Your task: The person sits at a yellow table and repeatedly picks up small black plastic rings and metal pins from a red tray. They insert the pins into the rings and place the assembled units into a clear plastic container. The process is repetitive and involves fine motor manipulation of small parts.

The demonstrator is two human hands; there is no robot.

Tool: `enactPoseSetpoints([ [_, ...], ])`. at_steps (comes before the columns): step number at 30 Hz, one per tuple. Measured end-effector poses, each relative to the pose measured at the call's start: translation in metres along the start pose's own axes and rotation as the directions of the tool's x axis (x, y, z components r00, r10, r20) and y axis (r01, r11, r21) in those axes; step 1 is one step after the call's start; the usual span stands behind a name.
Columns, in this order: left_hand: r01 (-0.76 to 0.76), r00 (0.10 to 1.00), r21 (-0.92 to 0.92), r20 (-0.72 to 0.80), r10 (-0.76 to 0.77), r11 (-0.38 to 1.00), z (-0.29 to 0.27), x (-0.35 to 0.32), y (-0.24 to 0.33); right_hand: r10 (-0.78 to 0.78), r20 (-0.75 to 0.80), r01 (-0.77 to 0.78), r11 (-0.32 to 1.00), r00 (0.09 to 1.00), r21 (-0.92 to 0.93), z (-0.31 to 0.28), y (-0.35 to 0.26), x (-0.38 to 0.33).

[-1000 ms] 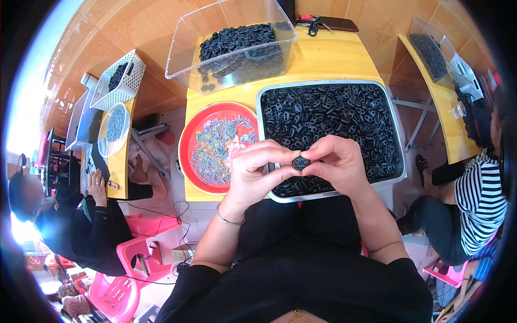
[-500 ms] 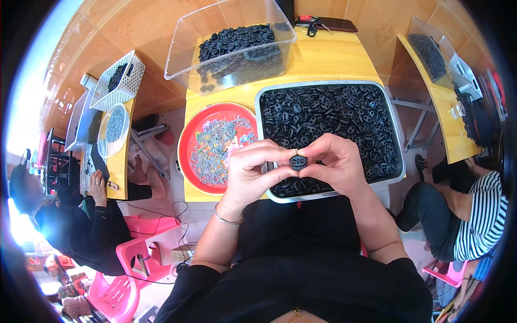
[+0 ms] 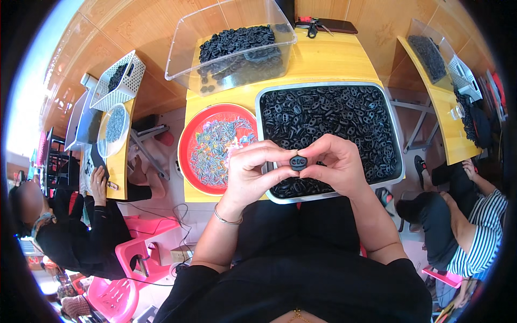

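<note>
Between both hands I hold a small black two-hole cord lock [image 3: 298, 162], its holes facing up toward me. My left hand [image 3: 257, 168] pinches it from the left with thumb and fingertips. From the other side my right hand [image 3: 335, 164] grips it the same way. Below and behind the hands lies a metal-rimmed tray [image 3: 397, 134] full of similar black two-hole pieces. A red round dish [image 3: 186, 142] to the left of it holds many small metal springs [image 3: 212, 156], partly covered by my left hand.
A clear plastic bin [image 3: 180, 75] with black parts stands at the back of the yellow table [image 3: 334, 59]. Scissors [image 3: 312, 29] lie behind it to the right. Two people sit at side tables, one left near a pink chair [image 3: 116, 296], one right in stripes.
My hands and the cord lock stay almost where they were. The person on the right has shifted their arm and leg; the person on the left has moved their head.
</note>
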State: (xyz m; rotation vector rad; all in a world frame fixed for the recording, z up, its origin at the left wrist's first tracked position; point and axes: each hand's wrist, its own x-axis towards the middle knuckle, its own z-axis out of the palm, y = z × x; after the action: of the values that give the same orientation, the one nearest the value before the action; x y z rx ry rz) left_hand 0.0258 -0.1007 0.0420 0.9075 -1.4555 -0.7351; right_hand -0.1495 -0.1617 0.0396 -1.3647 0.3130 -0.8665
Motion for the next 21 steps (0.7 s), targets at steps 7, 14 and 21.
enactPoseSetpoints([
  [7, 0.008, 1.000, -0.016, 0.008, -0.007, 1.000, 0.0001, -0.0006, -0.0013, 0.003, 0.004, -0.003, 1.000, 1.000, -0.002, -0.0003, -0.0002, -0.0003],
  [14, 0.008, 1.000, -0.020, 0.007, -0.008, 1.000, -0.0004, -0.0013, -0.0010, -0.003, 0.001, 0.003, 1.000, 1.000, 0.011, 0.0001, 0.0000, -0.0003],
  [21, 0.032, 0.999, -0.039, 0.005, -0.032, 0.999, 0.0005, -0.0013, 0.0004, -0.018, 0.007, 0.018, 1.000, 1.000, 0.019, -0.0009, 0.0011, -0.0003],
])
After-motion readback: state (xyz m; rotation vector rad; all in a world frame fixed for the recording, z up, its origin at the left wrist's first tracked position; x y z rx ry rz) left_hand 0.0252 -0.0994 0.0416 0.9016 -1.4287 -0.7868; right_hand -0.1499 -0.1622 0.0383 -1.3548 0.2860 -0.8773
